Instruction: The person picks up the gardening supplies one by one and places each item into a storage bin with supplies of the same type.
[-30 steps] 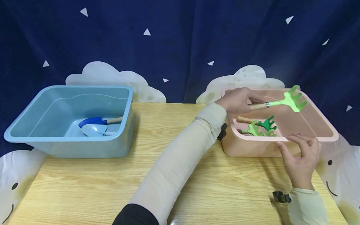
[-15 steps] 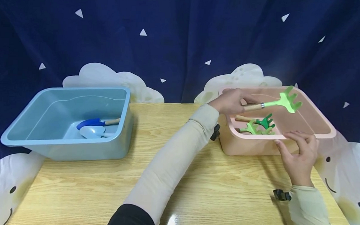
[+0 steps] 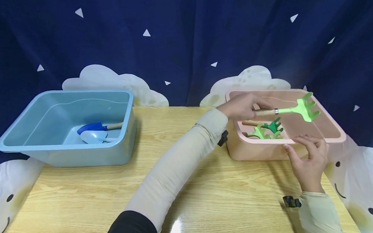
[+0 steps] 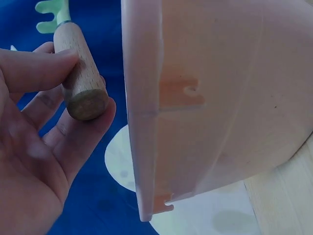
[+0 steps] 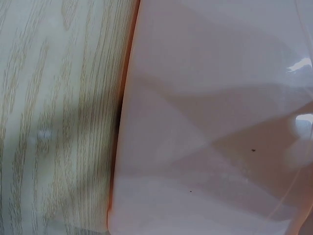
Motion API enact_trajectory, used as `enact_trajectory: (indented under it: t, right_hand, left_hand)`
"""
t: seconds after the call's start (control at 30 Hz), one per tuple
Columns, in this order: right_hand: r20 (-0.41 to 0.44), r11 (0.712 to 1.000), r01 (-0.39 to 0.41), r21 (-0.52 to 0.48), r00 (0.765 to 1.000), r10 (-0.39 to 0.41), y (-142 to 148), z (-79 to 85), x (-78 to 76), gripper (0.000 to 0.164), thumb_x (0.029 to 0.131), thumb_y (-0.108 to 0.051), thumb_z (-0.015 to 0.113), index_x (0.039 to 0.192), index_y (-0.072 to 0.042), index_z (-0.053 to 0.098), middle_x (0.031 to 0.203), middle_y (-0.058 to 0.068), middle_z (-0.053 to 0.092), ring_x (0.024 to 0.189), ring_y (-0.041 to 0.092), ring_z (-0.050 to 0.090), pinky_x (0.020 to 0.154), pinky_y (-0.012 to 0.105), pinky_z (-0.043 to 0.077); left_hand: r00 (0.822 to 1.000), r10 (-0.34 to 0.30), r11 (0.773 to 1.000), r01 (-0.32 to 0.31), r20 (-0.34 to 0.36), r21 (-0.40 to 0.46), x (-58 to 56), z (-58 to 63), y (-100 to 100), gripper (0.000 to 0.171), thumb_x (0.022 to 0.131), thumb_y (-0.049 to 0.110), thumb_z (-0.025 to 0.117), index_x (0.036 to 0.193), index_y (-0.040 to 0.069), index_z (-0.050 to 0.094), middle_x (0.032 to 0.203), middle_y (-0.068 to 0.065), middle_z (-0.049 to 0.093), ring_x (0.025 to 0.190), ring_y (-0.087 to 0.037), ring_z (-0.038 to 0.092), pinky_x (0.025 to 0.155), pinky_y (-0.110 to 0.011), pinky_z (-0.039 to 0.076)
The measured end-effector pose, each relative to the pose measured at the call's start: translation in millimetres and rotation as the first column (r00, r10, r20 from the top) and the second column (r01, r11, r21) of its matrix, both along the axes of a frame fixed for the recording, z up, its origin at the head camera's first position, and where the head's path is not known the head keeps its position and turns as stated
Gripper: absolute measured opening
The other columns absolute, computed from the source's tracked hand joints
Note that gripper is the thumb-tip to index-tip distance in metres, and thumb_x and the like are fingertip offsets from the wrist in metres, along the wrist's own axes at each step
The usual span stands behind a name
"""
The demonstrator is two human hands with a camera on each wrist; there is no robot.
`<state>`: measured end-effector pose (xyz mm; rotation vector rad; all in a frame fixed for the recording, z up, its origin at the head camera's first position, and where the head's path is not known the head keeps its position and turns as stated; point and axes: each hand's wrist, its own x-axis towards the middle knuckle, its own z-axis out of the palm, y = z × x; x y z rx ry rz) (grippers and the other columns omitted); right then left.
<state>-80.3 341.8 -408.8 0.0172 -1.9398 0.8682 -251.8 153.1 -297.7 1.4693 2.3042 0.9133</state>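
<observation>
My left hand (image 3: 241, 106) grips the wooden handle of a light green hand rake (image 3: 307, 107) above the pink bin (image 3: 337, 137). In the left wrist view, thumb and fingers wrap the wooden handle (image 4: 80, 63) beside the bin's outer wall. The rake's tines point right and away. My right hand (image 3: 311, 162) holds the bin's front rim, fingers over the edge and thumb on the outer side. Inside the bin lie a dark green hand rake (image 3: 274, 126) and light green rake heads (image 3: 259, 132), partly hidden by the front rim. The right wrist view shows only the bin wall and tabletop.
A light blue bin (image 3: 130, 122) stands on the left of the wooden table (image 3: 202, 186). In it lie a dark blue trowel (image 3: 92, 127) and a pale blue trowel (image 3: 93, 136). A navy curtain (image 3: 189, 43) hangs behind the table.
The held rake dipped left half a second ago and has swung back right, a little lower over the bin. The right hand stays on the rim. The whole head view has shifted slightly left.
</observation>
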Motion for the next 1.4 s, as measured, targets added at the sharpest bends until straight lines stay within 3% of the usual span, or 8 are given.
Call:
enact_trajectory:
  t: [0.3, 0.5, 0.77, 0.9, 1.03, 1.13, 1.27, 1.4]
  right_hand:
    - [0.026, 0.999, 0.023, 0.026, 0.999, -0.024, 24.9, -20.7, -6.2, 0.038, 0.072, -0.018, 0.088, 0.094, 0.008, 0.073, 0.11, -0.027, 0.054, 0.116, -0.005, 0.045, 0.105, 0.022, 0.025]
    - [0.023, 0.999, 0.017, 0.032, 1.0, -0.018, 23.2, -21.8, -6.0, 0.034, 0.069, -0.011, 0.087, 0.095, 0.007, 0.073, 0.111, -0.027, 0.055, 0.116, -0.005, 0.045, 0.104, 0.021, 0.025]
    - [0.003, 1.0, 0.017, 0.017, 1.0, -0.017, 10.3, -11.1, -1.8, 0.033, 0.072, -0.009, 0.085, 0.093, 0.012, 0.071, 0.11, -0.026, 0.054, 0.116, -0.003, 0.045, 0.104, 0.021, 0.025]
    - [-0.018, 1.0, -0.001, 0.01, 1.0, 0.002, 3.3, -5.0, -1.1, 0.031, 0.073, -0.005, 0.083, 0.092, 0.015, 0.069, 0.109, -0.025, 0.055, 0.116, -0.001, 0.046, 0.105, 0.022, 0.025]
    - [-0.026, 1.0, -0.001, 0.031, 1.0, 0.002, 12.7, -11.9, -4.8, 0.039, 0.075, -0.019, 0.086, 0.092, 0.012, 0.071, 0.11, -0.025, 0.056, 0.117, -0.001, 0.048, 0.106, 0.022, 0.026]
    - [-0.022, 0.998, 0.001, 0.061, 1.0, 0.0, 20.2, -17.7, -7.7, 0.048, 0.076, -0.035, 0.085, 0.093, 0.009, 0.073, 0.108, -0.013, 0.062, 0.117, -0.001, 0.048, 0.105, 0.021, 0.027]
    - [-0.016, 0.994, -0.004, 0.105, 1.0, 0.005, 23.9, -18.9, -7.9, 0.058, 0.078, -0.049, 0.08, 0.096, 0.006, 0.074, 0.104, 0.02, 0.064, 0.118, 0.0, 0.048, 0.105, 0.021, 0.027]
    - [-0.025, 0.991, -0.005, 0.13, 1.0, 0.008, 25.3, -16.7, -6.2, 0.061, 0.079, -0.051, 0.078, 0.096, 0.008, 0.073, 0.104, 0.031, 0.061, 0.118, -0.003, 0.047, 0.104, 0.019, 0.026]
  left_hand:
    - [0.998, 0.059, 0.998, -0.059, -0.038, -0.008, 1.4, -3.4, 6.1, 0.056, 0.087, -0.008, 0.055, 0.13, 0.025, 0.067, 0.127, 0.01, 0.069, 0.104, 0.0, 0.061, 0.073, -0.012, 0.045]
    - [0.994, 0.079, 0.996, -0.081, -0.079, -0.022, -1.5, -8.5, 5.2, 0.057, 0.09, -0.005, 0.053, 0.142, 0.018, 0.056, 0.15, 0.003, 0.052, 0.138, -0.009, 0.048, 0.088, -0.011, 0.043]
    - [0.968, 0.151, 0.988, -0.149, -0.199, 0.026, -3.3, -5.2, -12.5, 0.047, 0.096, 0.005, 0.05, 0.14, 0.019, 0.057, 0.148, 0.006, 0.053, 0.141, -0.007, 0.043, 0.114, -0.015, 0.032]
    - [0.962, 0.149, 0.988, -0.138, -0.228, 0.065, -2.1, -3.7, -26.8, 0.044, 0.095, 0.005, 0.051, 0.138, 0.015, 0.059, 0.146, 0.003, 0.055, 0.141, -0.01, 0.045, 0.117, -0.017, 0.029]
    - [0.956, 0.156, 0.986, -0.137, -0.248, 0.091, 1.3, -4.6, -45.0, 0.043, 0.093, 0.004, 0.052, 0.135, 0.013, 0.062, 0.144, -0.001, 0.057, 0.139, -0.012, 0.046, 0.118, -0.019, 0.03]
    - [0.954, 0.183, 0.98, -0.157, -0.239, 0.121, 4.2, -6.1, -59.2, 0.043, 0.092, 0.003, 0.052, 0.133, 0.012, 0.063, 0.143, -0.002, 0.057, 0.139, -0.013, 0.047, 0.117, -0.021, 0.031]
    - [0.953, 0.203, 0.972, -0.169, -0.223, 0.163, 9.2, -9.4, -76.0, 0.041, 0.093, 0.004, 0.053, 0.132, 0.009, 0.063, 0.141, -0.004, 0.058, 0.138, -0.015, 0.048, 0.117, -0.024, 0.034]
    - [0.954, 0.192, 0.972, -0.154, -0.229, 0.177, 17.8, -13.4, -92.7, 0.039, 0.094, 0.004, 0.055, 0.132, 0.007, 0.062, 0.141, -0.006, 0.058, 0.139, -0.018, 0.048, 0.117, -0.029, 0.035]
